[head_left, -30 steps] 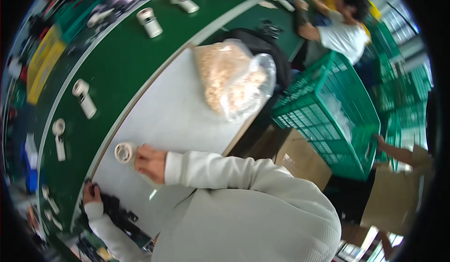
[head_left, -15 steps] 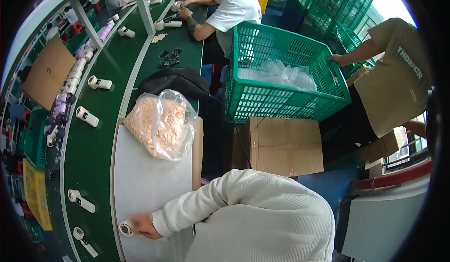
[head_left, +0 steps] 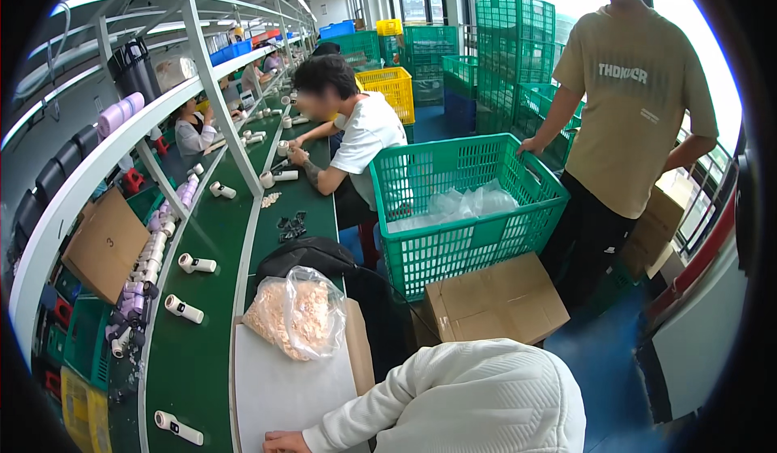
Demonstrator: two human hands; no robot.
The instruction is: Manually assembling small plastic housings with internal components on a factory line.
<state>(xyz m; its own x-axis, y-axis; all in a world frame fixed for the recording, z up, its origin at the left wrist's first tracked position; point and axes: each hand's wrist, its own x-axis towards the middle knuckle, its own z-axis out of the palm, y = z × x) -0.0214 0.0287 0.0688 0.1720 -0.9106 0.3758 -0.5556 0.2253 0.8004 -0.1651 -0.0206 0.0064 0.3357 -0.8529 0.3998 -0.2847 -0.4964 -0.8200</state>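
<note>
Below the bag (head_left: 295,315) of pale bits, the right hand (head_left: 285,442) is at the board (head_left: 275,388), its fingers bent (the lower edge cuts them off, so whether they grasp anything I cannot tell); the left hand is out of view, its fingers beyond telling. A white device (head_left: 178,427) lies left of the bag and nearer, on the belt (head_left: 194,364). The bag itself sits on the board's far end. Right of the bag is a carton (head_left: 498,299); beyond it, a crate (head_left: 477,246).
</note>
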